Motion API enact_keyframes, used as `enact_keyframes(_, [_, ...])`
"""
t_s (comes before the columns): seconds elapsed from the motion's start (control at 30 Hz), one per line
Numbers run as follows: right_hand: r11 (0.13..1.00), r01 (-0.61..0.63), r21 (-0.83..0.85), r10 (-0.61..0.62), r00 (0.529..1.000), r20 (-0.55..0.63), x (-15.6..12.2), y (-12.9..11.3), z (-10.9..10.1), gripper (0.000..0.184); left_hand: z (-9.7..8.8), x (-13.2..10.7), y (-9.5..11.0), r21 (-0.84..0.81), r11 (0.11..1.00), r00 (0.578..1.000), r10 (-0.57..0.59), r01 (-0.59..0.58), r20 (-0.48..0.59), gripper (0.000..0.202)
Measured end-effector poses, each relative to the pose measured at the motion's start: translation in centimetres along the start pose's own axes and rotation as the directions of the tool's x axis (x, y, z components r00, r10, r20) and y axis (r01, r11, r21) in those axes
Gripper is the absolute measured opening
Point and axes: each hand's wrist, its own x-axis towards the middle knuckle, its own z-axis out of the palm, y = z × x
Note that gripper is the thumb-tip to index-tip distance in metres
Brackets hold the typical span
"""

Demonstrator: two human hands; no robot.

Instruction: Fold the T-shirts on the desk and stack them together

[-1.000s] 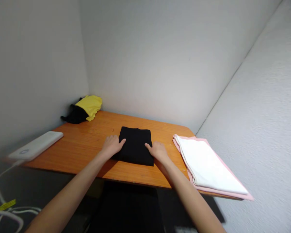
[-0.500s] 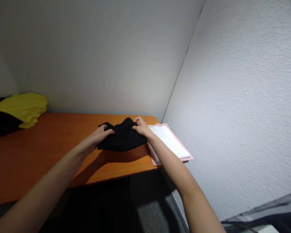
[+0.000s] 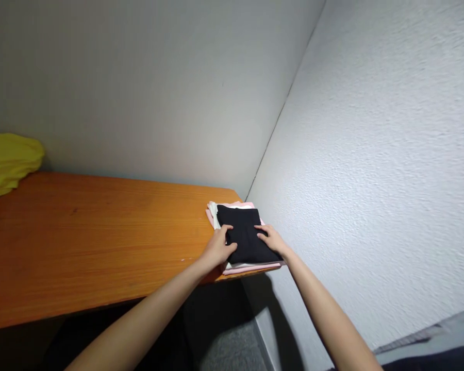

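A folded black garment (image 3: 245, 237), its exact kind not clear, lies flat on a pile of white and pink folded cloth (image 3: 251, 268) at the table's right end. On the garment's left edge rests my left hand (image 3: 218, 247), thumb and forefinger spread apart. My right hand (image 3: 272, 240) touches the right side of the same garment with its fingers stretched out over the top. Neither hand is closed round the fabric. Most of the pile is covered by the garment; pink and white edges stick out around it.
The orange-brown wooden table (image 3: 119, 226) runs off to the left. A rumpled yellow cloth (image 3: 11, 159) lies at its far left end. A white textured wall (image 3: 363, 170) rises close on the right, and a grey wall (image 3: 139, 93) stands behind the table.
The black garment, earlier gripped in both hands above the table, has moved right onto the pile and now lies flat. Both hands moved with it and their fingers have loosened. My view has shifted right.
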Motion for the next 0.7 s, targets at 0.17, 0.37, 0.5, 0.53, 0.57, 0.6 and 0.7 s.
enact_keyframes(0.17, [0.992, -0.018, -0.125, 0.020, 1.000, 0.015, 0.3, 0.5, 1.2, 0.042, -0.1, 0.0, -0.6, 0.134, 0.991, 1.000, -0.012, 0.009, 0.021, 0.056])
enact_keyframes(0.37, [0.911, 0.173, -0.375, -0.186, 0.983, 0.003, 1.3, -4.5, 1.6, 0.055, -1.9, -2.9, 1.3, 0.290, 0.951, 0.994, 0.111, -0.111, 0.019, 0.056])
enact_keyframes(0.5, [0.900, 0.176, -0.399, -0.132, 0.982, 0.135, 0.4, -6.3, 5.6, 0.060, -5.7, -5.3, 0.3, 0.493, 0.861, 0.992, 0.122, -0.125, 0.039, 0.049])
enact_keyframes(0.53, [0.901, 0.168, -0.399, -0.117, 0.982, 0.151, 0.1, -6.2, 6.6, 0.059, -7.3, -5.9, -0.2, 0.543, 0.832, 0.993, 0.116, -0.114, 0.029, 0.049])
enact_keyframes(0.57, [0.899, 0.173, -0.402, -0.117, 0.980, 0.158, -0.1, -5.8, 7.5, 0.059, -9.0, -6.6, -0.9, 0.588, 0.803, 0.994, 0.112, -0.095, 0.009, 0.048])
enact_keyframes(0.6, [0.895, 0.181, -0.407, -0.129, 0.980, 0.151, -0.1, -5.2, 8.2, 0.060, -11.1, -7.3, -1.6, 0.642, 0.764, 0.994, 0.105, -0.065, -0.024, 0.048])
enact_keyframes(0.7, [0.874, 0.237, -0.424, -0.200, 0.971, 0.130, 0.3, -2.8, 9.3, 0.063, -18.3, -10.3, -3.8, 0.777, 0.620, 0.980, 0.065, 0.106, -0.186, 0.046])
